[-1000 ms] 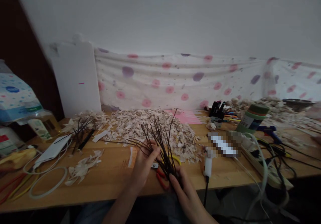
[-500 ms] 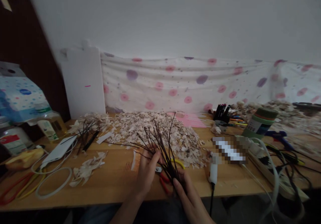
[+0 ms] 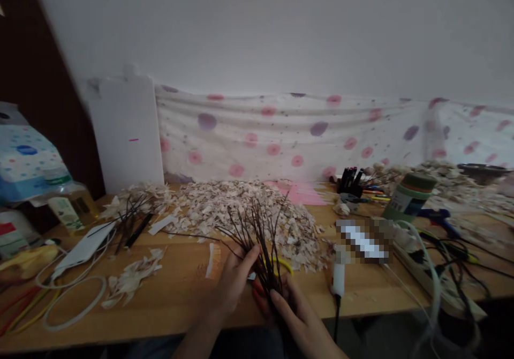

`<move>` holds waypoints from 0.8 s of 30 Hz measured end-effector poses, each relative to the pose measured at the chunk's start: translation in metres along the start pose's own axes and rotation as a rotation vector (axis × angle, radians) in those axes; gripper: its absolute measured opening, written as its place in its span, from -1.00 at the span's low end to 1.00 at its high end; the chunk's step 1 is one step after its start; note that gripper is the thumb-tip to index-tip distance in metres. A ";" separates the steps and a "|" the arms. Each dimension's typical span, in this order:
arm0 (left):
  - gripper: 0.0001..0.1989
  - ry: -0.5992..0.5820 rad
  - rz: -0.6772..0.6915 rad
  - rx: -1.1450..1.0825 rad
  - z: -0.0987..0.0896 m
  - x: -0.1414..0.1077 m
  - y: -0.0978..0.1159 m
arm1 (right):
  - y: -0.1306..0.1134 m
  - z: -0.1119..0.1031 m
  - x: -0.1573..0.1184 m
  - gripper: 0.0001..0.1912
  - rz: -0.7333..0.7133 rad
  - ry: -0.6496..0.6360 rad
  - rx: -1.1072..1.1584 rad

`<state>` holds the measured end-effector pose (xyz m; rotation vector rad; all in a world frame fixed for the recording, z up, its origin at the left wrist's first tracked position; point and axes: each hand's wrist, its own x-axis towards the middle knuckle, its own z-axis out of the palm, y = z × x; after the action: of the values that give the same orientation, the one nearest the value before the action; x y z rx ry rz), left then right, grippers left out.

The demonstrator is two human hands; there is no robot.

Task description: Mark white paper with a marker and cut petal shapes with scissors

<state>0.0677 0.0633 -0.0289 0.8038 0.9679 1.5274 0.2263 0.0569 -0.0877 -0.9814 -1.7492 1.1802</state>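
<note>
A bundle of thin dark twigs [image 3: 261, 241] fans upward over the front edge of the table. My left hand [image 3: 237, 273] is closed on the twigs partway up, thumb across them. Lower down, my right hand [image 3: 292, 300] grips the bundle near its bottom ends. One long twig sticks out to the left past my left hand. Red-handled pliers [image 3: 259, 294] and a yellow curved handle [image 3: 284, 265] lie partly hidden behind the bundle. A wide heap of pale flakes [image 3: 241, 198] spreads beyond my hands.
Left on the table [image 3: 168, 305] are a white power bank [image 3: 84, 249] with a cable, dark twigs [image 3: 130, 217] and bottles. To the right stand a green jar [image 3: 409, 198], black pens [image 3: 350, 182], a blue glue gun [image 3: 437, 218] and a power strip [image 3: 437, 289].
The view has shifted slightly, so most table items appear further left. The twigs have turned a little more upright, and my two hands remain closed on them.
</note>
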 end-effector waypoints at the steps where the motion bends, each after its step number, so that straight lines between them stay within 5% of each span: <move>1: -0.58 0.003 0.003 0.049 0.001 -0.001 -0.003 | 0.000 0.000 0.000 -0.59 0.006 0.005 -0.018; 12: -0.54 0.042 0.197 0.431 0.003 -0.007 -0.021 | -0.002 -0.004 0.002 -0.58 -0.082 0.029 -0.093; 18: -0.76 -0.007 0.261 0.259 0.004 -0.011 -0.012 | -0.003 0.000 -0.001 -0.56 -0.079 -0.038 -0.077; 24: -0.76 -0.032 0.237 -0.049 -0.001 -0.010 0.003 | -0.014 0.002 -0.003 -0.51 -0.118 -0.118 -0.082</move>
<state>0.0673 0.0533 -0.0263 0.9303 0.8310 1.7287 0.2233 0.0496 -0.0751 -0.8576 -1.9350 1.1182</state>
